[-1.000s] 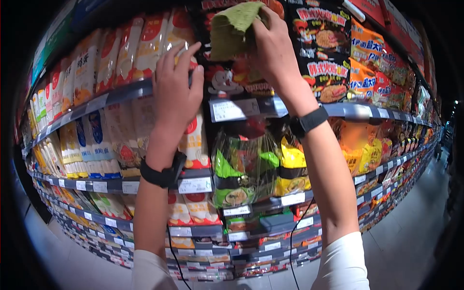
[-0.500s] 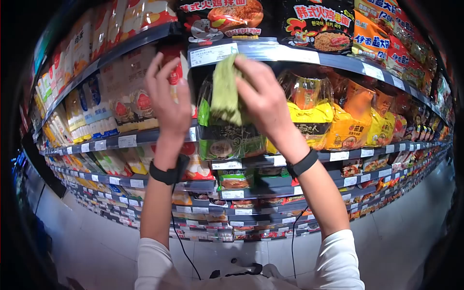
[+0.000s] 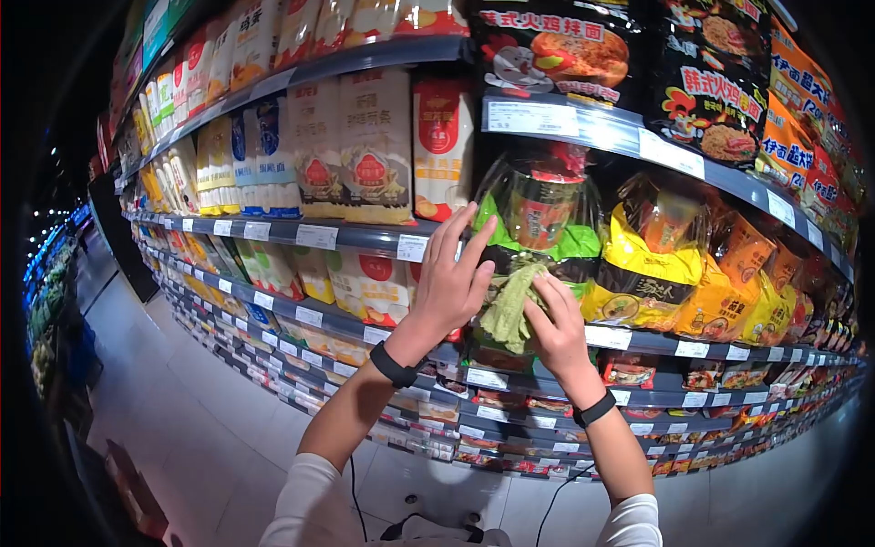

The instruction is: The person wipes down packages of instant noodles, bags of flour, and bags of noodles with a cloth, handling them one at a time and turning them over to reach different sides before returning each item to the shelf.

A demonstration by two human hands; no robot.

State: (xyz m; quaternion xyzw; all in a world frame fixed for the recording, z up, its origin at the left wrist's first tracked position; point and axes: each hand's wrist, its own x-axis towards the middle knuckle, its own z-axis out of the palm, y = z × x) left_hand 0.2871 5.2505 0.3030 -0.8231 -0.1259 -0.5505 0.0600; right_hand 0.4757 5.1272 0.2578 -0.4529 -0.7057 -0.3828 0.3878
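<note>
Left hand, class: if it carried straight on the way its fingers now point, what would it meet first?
The left hand would probably meet the clear-wrapped green pack, up and to its right. How much gap remains is hard to judge from this single view.

Light fell strongly on the middle of the shelves (image 3: 366, 239) and left white glare on the clear wrapping (image 3: 570, 205). Gaps beneath the shelf edges lay in shadow. The floor (image 3: 210, 438) looked grey and dimmer, and blue lights (image 3: 77, 223) glowed at the dark left side. Wide-angle distortion bowed the rows; the corners went black. Print on the lower labels (image 3: 488, 378) was too small to read.
</note>
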